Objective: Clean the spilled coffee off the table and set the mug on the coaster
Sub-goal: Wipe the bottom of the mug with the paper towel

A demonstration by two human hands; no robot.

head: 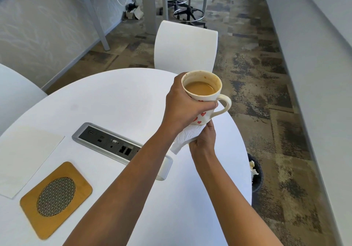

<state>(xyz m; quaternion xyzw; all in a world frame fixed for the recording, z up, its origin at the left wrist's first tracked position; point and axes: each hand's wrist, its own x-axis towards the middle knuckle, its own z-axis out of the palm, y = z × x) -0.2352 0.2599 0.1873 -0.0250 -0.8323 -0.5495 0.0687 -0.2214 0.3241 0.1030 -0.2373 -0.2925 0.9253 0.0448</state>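
Above the white table's (pixel 114 101) far right edge, left hand (pixel 182 108) wraps the mug (pixel 203 101); right hand (pixel 202 141) pinches a paper towel (pixel 187 137) against its base

Your left hand (pixel 182 108) and right hand (pixel 203 141) were bare, with no gloves, rings or watch. Both forearms were uncovered up to the frame's lower edge, with no sleeve showing. Your fingernails were short and unpainted.

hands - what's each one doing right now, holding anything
Left hand: closed around the mug, held up off the table.
Right hand: closed on a paper towel, pressed under the mug's base.
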